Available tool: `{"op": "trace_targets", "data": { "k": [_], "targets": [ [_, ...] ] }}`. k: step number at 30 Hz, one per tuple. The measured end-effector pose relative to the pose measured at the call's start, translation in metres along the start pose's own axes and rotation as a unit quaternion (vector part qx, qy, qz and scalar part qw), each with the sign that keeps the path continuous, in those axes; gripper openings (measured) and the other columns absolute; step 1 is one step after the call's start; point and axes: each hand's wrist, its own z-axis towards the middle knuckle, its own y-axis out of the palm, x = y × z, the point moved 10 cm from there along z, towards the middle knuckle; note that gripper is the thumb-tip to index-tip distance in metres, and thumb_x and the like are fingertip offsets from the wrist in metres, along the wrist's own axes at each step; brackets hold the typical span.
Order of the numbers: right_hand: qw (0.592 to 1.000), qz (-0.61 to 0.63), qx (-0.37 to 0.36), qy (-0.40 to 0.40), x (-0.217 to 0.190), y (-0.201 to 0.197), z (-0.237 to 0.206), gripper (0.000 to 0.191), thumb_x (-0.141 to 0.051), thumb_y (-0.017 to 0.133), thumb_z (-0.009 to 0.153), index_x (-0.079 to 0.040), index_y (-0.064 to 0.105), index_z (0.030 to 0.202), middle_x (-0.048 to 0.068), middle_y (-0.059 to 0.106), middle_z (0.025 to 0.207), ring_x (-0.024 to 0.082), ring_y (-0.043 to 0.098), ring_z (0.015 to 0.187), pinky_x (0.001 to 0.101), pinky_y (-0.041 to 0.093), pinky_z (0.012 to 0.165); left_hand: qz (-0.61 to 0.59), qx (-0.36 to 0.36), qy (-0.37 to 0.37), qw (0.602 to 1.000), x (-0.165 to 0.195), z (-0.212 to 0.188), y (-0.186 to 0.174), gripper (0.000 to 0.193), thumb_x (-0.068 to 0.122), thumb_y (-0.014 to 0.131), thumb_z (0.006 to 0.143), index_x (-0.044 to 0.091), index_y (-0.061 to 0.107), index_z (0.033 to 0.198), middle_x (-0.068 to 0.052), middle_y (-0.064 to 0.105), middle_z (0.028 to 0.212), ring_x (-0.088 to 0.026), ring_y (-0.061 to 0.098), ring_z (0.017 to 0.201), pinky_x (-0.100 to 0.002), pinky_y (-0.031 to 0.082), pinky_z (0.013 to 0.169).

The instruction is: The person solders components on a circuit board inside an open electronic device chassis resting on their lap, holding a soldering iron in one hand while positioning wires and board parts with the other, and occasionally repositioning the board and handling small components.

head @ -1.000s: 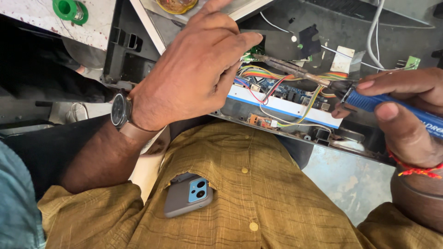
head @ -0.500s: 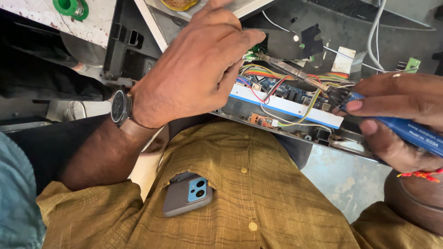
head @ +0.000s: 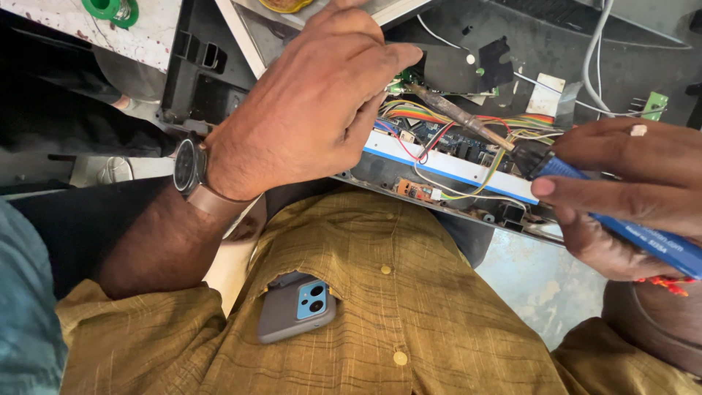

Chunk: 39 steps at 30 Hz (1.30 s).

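Note:
My left hand, with a watch on the wrist, lies curled over an open electronic device. Its fingertips meet at a small green board; what they pinch is hidden. My right hand grips the blue handle of a soldering iron at the right. The iron's dark shaft runs up and left across a bundle of coloured wires. Its tip ends right beside my left fingertips.
A phone sticks out of my mustard shirt's chest pocket. A green roll lies on the bench at top left. A white cable and a green connector sit at top right. Black plastic housing borders the device.
My right hand has dropped slightly and shifted its grip on the blue handle. The iron's tip stays by my left fingertips, and my left hand has hardly moved.

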Motion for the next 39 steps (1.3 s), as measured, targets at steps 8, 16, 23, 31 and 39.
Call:
{"op": "trace_targets", "data": {
  "k": [8,16,23,31,39],
  "targets": [
    [1.0,-0.01,-0.002,-0.006,-0.004,0.002,0.007,0.013,-0.005,0.073,0.088,-0.007,0.074,0.1,0.019,0.069,0.089,0.033,0.073,0.082,0.043,0.061,0.074,-0.005,0.006,0.015,1.0,0.002,0.001,-0.003,0.028,-0.008,0.066,0.094,-0.008,0.063,0.122,-0.015,0.059,0.104,-0.033,0.057,0.104,-0.044,0.047,0.095],
    [1.0,-0.028,0.003,0.001,-0.006,0.004,0.006,0.017,-0.002,0.075,0.088,-0.008,0.074,0.104,0.017,0.069,0.089,0.033,0.073,0.083,0.0413,0.061,0.072,-0.009,0.008,0.019,1.0,0.003,0.001,-0.003,0.029,-0.009,0.065,0.092,-0.008,0.062,0.121,-0.016,0.057,0.104,-0.033,0.056,0.104,-0.045,0.047,0.096],
    [0.999,-0.042,-0.018,-0.011,-0.013,0.007,0.011,0.023,0.002,0.074,0.082,-0.006,0.073,0.104,0.018,0.068,0.086,0.033,0.072,0.077,0.0448,0.06,0.072,-0.007,0.008,0.018,1.0,0.002,0.0,-0.001,0.029,-0.009,0.065,0.092,-0.008,0.062,0.12,-0.016,0.057,0.103,-0.034,0.056,0.104,-0.045,0.047,0.095],
    [0.998,-0.046,-0.033,-0.021,-0.017,0.012,0.013,0.024,0.001,0.074,0.082,-0.007,0.073,0.105,0.016,0.068,0.086,0.032,0.072,0.079,0.0437,0.06,0.071,-0.004,-0.003,0.004,1.0,-0.004,-0.006,0.005,0.029,-0.008,0.065,0.095,-0.008,0.062,0.123,-0.015,0.058,0.101,-0.032,0.057,0.105,-0.043,0.048,0.095],
    [0.998,-0.032,-0.049,0.017,-0.009,0.012,0.019,0.022,0.002,0.073,0.083,-0.002,0.072,0.104,0.019,0.07,0.088,0.03,0.074,0.083,0.04,0.061,0.073,-0.002,0.005,0.009,1.0,-0.005,-0.01,0.007,0.03,-0.01,0.065,0.093,-0.008,0.062,0.123,-0.015,0.057,0.104,-0.032,0.056,0.106,-0.044,0.048,0.096]
  ]
}}
